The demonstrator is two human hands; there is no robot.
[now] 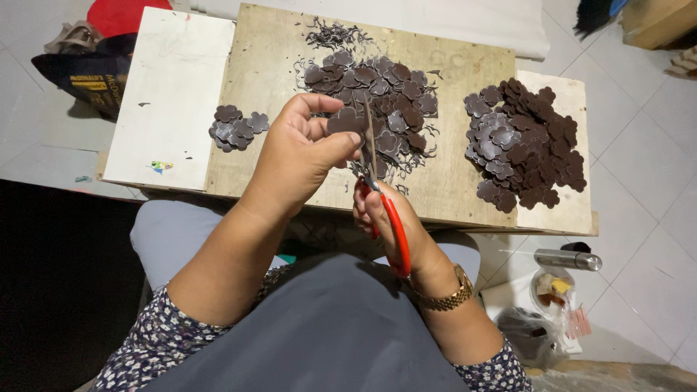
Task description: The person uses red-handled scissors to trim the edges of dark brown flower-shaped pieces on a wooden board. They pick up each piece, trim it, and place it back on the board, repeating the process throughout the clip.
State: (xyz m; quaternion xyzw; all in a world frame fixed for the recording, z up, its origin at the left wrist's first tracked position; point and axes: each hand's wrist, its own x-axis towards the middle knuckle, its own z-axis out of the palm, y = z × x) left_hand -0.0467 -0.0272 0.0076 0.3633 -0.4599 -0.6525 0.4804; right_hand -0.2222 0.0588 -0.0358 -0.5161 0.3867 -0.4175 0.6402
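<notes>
- One wooden board (450, 196) is laid across the lap, with a white panel (170, 94) at its left and a pale panel (573, 210) at its right
- Three heaps of dark brown flower-shaped pieces are seen: the right heap (526, 145) and the middle heap (377, 98) each hold too many to count, while the small left heap (236, 127) holds roughly a dozen
- A scatter of thin dark trimmings (337, 33) lies at the far edge of the board and around the middle heap, so much cutting is judged done; how much is left cannot be told
- The left hand (301, 156) is closed in a pinch on one flower piece (345, 120), held above the near side of the middle heap
- The right hand (388, 218) is closed through the red handles of one pair of scissors (377, 181), whose blades are nearly closed at the piece's edge
</notes>
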